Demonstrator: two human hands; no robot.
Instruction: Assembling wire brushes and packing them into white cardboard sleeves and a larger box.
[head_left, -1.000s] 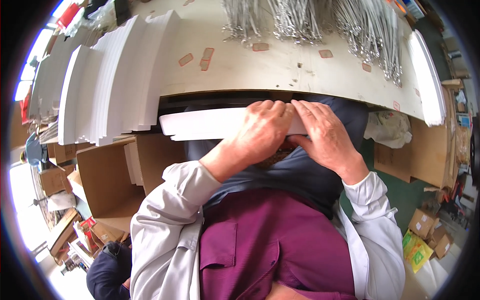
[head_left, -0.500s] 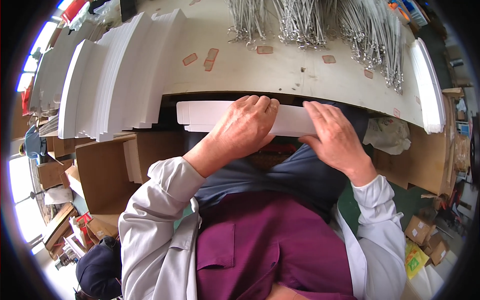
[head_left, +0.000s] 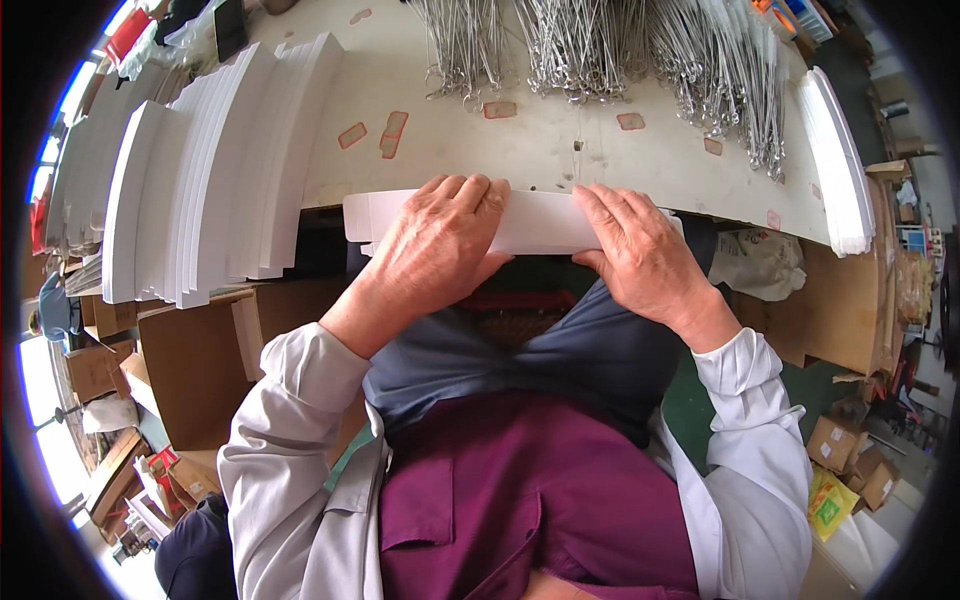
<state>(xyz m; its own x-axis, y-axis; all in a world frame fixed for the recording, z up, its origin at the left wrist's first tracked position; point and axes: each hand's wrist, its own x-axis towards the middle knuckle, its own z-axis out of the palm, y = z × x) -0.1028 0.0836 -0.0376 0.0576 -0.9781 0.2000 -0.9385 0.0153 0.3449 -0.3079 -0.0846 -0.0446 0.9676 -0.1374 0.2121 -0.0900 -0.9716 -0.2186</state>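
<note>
A long, narrow white carton (head_left: 540, 232) lies crosswise in front of me at the table's near edge, its upper side overlapping that edge. My left hand (head_left: 435, 245) grips it left of its middle, fingers over the top and thumb underneath. Toward the carton's right end, my right hand (head_left: 645, 262) holds it the same way, thumb below. A flap shows at the left end. The right end is partly hidden behind my right hand.
Rows of white cartons (head_left: 225, 180) stand at the table's left, and another white stack (head_left: 838, 165) at its right. Bundles of thin metal rods with looped ends (head_left: 585, 50) lie at the back. An open cardboard box (head_left: 195, 370) sits below on the left; a whitish plastic bag (head_left: 760, 265) hangs at right.
The carton has come up against the table edge and now overlaps it. My left hand has shifted a little left along it. The whole view has moved slightly.
</note>
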